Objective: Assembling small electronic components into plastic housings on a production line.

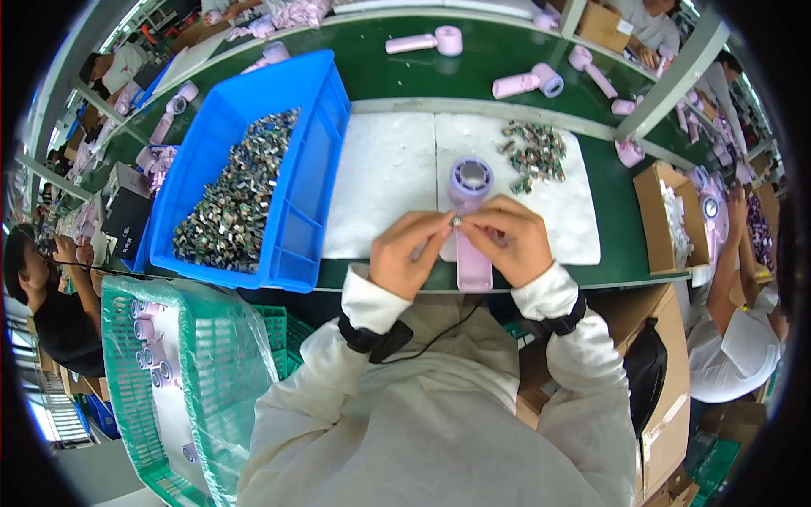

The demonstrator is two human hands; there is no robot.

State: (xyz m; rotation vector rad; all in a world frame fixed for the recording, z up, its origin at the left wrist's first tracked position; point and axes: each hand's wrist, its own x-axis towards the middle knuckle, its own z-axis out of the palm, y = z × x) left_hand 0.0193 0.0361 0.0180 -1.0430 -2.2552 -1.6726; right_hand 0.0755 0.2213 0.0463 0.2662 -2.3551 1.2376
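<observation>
My left hand (407,252) and my right hand (514,238) meet at the fingertips in front of me. Both are closed in a pinch on a tiny greenish circuit board (457,221), mostly hidden by the fingers. Beneath them lies a pink handheld fan (474,269), its round lilac head pointing away from me and its handle toward me; my fingers cover its middle. The fan rests on a white foam board (380,182). A loose pile of small circuit boards (536,154) sits on the foam's far right part.
To the left stands a blue bin (306,194) heaped with small circuit boards. A green crate (135,406) with several pink fans is at lower left. On the right is a cardboard box (655,220) of white parts. Fans lie along the green conveyor (372,72); co-workers sit on both sides.
</observation>
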